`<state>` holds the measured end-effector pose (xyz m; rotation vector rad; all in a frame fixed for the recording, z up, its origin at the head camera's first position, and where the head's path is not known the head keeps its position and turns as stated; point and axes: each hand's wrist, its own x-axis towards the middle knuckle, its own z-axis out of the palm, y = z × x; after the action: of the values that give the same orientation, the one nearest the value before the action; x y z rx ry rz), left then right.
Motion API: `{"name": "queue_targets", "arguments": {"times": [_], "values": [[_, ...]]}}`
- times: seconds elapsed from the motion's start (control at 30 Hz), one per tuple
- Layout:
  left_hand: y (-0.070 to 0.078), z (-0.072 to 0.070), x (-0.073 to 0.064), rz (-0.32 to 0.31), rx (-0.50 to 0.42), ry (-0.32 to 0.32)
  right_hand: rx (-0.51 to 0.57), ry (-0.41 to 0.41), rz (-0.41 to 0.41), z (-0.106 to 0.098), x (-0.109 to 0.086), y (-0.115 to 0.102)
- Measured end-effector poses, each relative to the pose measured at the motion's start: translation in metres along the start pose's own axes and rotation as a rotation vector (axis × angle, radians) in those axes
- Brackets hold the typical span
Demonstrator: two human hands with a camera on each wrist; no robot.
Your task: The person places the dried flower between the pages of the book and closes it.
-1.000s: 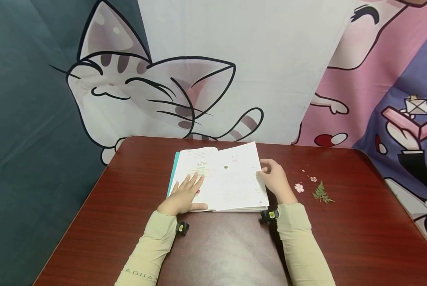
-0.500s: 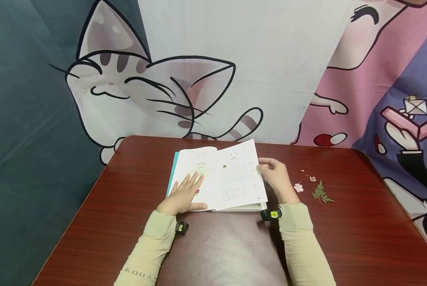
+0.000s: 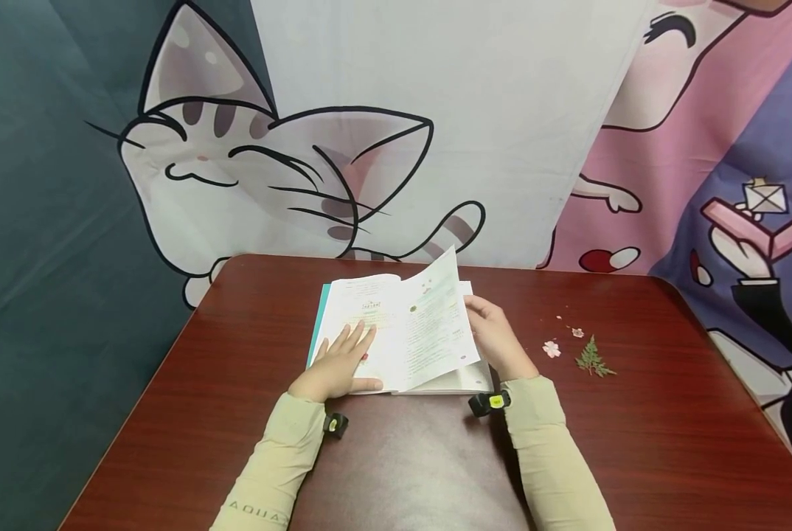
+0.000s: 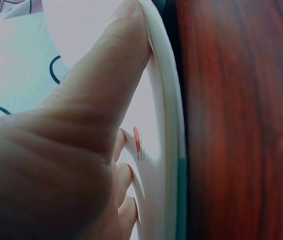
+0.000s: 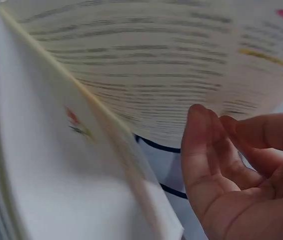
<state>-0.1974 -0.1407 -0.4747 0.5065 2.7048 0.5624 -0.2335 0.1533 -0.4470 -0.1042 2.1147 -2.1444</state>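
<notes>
An open book point(image 3: 359, 295) with a teal cover lies on the table. My left hand point(image 3: 335, 369) rests on its left page, fingers spread and thumb near the bottom edge. In the left wrist view, the thumb point(image 4: 106, 70) lies along the page beside a small red print. At the book's right side, one page point(image 3: 436, 324) stands lifted, its free edge tilted up toward the left. My right hand point(image 3: 501, 339) is at this edge. In the right wrist view, its thumb and fingers point(image 5: 196, 130) are loosely bent, tips right at the page's printed underside.
Right of the hand, a pale pink flower point(image 3: 551, 349), a smaller blossom point(image 3: 577, 332) and a green fern-like leaf point(image 3: 593, 358) lie on the brown table point(image 3: 661, 413). Cartoon-printed cloth point(image 3: 502, 110) hangs behind the table's far edge.
The right page has risen and swung left, showing the page beneath it. My right hand has moved slightly left along with it. The left hand stays in place.
</notes>
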Motion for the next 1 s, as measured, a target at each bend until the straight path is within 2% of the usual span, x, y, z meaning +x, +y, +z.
{"name": "queue_targets", "arguments": {"times": [0.2, 0.33, 0.6, 0.77, 0.83, 0.93, 1.0], "values": [[-0.002, 0.002, 0.001, 0.007, -0.006, 0.011, -0.187, -0.073, -0.068, 0.022, 0.0, 0.003], [0.0, 0.0, -0.001, 0.006, 0.007, 0.007, -0.289, -0.092, -0.113, 0.037, 0.005, 0.004], [0.006, -0.006, -0.003, 0.006, 0.013, 0.0, -0.327, -0.123, -0.001, 0.06, 0.019, 0.016], [0.006, -0.005, -0.002, 0.007, 0.01, 0.006, -0.339, -0.123, 0.042, 0.068, 0.023, 0.02], [0.004, -0.006, -0.003, 0.014, 0.005, 0.01, -0.35, -0.13, 0.038, 0.071, 0.019, 0.015], [0.002, -0.007, -0.006, 0.028, -0.028, 0.046, -0.397, -0.133, 0.02, 0.073, 0.019, 0.015], [0.001, -0.009, -0.008, 0.06, -0.06, 0.089, -0.425, -0.137, 0.014, 0.074, 0.019, 0.016]]}}
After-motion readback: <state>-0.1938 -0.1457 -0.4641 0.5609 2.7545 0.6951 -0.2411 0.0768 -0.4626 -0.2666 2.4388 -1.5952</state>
